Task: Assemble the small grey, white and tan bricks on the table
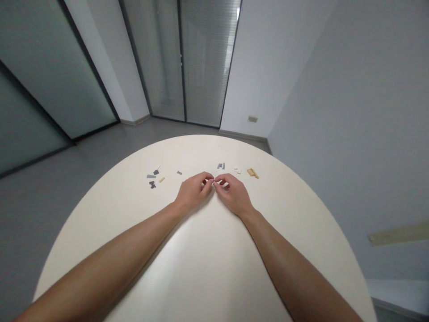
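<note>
Over the middle of a round white table [214,268], my left hand [195,189] and my right hand [233,192] meet at the fingertips. Both are closed in a pinch, thumb against fingers. Whatever lies between the fingertips is too small or too covered to make out. Just beyond the hands are small grey pieces [221,166] and white pieces [237,170], like toy building bricks. Tan pieces [252,172] lie to the right of them. A single grey piece [179,172] rests beyond my left hand.
At the table's left lie dark grey pieces [152,184], a flat grey piece [151,176], a small tan piece [161,180] and a black piece [156,172]. Past the far table edge stand glass doors [181,62] and a white wall [268,53].
</note>
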A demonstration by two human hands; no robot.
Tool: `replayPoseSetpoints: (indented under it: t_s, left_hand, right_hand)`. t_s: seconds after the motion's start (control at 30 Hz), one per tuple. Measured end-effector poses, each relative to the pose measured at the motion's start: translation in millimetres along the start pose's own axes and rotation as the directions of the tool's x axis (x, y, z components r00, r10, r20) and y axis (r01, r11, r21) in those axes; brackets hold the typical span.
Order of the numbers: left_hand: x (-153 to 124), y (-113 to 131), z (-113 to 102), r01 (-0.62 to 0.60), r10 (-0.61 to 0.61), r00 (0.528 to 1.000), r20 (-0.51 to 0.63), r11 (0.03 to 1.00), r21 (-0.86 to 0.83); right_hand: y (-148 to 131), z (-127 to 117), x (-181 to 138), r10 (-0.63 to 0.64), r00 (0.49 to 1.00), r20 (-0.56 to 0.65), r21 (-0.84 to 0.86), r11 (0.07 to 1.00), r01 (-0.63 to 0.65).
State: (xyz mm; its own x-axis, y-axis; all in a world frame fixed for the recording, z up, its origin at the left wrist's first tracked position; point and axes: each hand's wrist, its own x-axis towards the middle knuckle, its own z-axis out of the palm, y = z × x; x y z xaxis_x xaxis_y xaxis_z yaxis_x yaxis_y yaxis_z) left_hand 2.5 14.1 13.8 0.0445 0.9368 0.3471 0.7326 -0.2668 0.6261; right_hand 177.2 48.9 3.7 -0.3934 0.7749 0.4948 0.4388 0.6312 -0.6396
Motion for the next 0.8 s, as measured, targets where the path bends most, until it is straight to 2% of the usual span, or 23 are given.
replayPoseSetpoints:
  t_s: [0.47,0.8]
  left_hand:
    - [-0.5,0.8,0.1,0.003,-0.003,1.0,0.013,1.0,0.011]
    - [-0.5,-1.7,0.5,-0.023,0.023,0.999,0.029,1.0,-0.004]
  right_hand:
    - [0.1,0.0,0.1,0.065,0.998,0.002,-0.009,0.998,-0.065]
    - [1.7,1.2,0.1,0.029,1.0,-0.01,-0.003,1.0,-0.029]
